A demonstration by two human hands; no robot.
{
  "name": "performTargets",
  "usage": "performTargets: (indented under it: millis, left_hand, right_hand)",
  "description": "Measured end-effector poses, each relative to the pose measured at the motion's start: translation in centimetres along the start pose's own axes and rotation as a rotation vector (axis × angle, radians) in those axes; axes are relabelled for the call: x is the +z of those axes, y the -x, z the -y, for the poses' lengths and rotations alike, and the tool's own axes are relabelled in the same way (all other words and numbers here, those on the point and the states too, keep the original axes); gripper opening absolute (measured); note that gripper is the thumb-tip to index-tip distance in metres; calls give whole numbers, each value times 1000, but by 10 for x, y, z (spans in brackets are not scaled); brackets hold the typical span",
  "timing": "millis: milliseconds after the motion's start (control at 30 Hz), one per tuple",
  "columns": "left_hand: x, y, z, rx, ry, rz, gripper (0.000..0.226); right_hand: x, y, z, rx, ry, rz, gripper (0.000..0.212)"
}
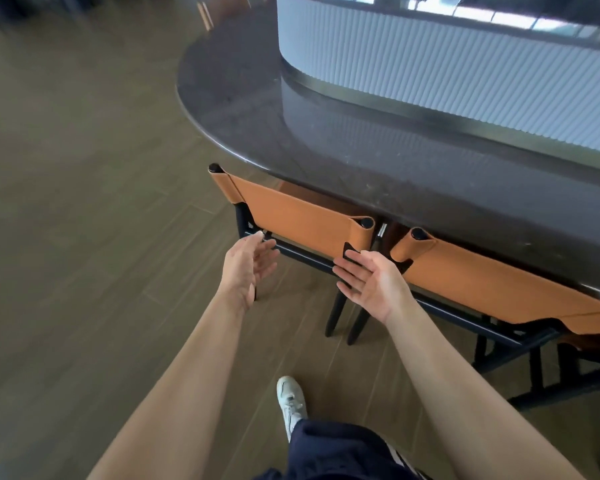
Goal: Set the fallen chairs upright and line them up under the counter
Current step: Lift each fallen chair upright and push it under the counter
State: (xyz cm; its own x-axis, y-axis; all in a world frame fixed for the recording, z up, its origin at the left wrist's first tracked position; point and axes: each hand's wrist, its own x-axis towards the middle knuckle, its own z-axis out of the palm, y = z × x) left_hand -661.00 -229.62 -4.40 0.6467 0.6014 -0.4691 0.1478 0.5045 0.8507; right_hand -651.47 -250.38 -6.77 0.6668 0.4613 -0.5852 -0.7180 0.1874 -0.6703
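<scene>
The surface (264, 109) hides the seats of the left chair (291, 216) and the right chair (482, 282). The right chair is cut off by the right edge of the frame. The floor (66, 98) in the upper left of the frame is blurred. The brown objects (205, 15) at the top edge cannot be identified.

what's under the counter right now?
Two upright orange chairs side by side: the end chair and the second chair, with their backs at the counter edge. The top covers most of their seats and hides the front legs.
</scene>
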Motion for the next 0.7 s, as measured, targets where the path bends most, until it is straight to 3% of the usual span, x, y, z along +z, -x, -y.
performTargets:
  millis: [200, 367, 700]
  left_hand:
    - [-2, -67, -37, -77, -58, -21, 31]
    - [0, -116, -55, -117, -71, -40, 25]
    - [-2, -199, -79, -333, -27, -26, 27]
  right_hand:
    - [33, -63, 18, 92, -109, -36, 32]
    - [57, -104, 26, 169, -168, -96, 31]
    - [79, -161, 40, 176, -312, -316, 52]
